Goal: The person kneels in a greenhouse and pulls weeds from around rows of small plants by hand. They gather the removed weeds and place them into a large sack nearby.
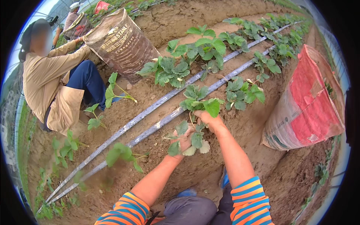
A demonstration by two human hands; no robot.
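My left hand [185,141] is closed around a strawberry plant [197,139] low on the near slope of the soil ridge. Its drooping leaves cover part of my fingers. Just above and to the right, my right hand [209,121] pinches at the base of another leafy strawberry clump [212,107]; the fingertips are hidden by leaves and by the hand itself. A thin reddish runner [191,118] hangs between the two hands. Right behind them, a flat drip tape [171,114] runs along the ridge top.
A second drip tape [152,108] lies parallel. A red and white woven sack [306,112] stands at right. Across the ridge, a seated person [53,81] holds a brown printed sack [126,47]. Loose strawberry seedlings [112,92] lie left; rooted plants [171,70] grow beyond.
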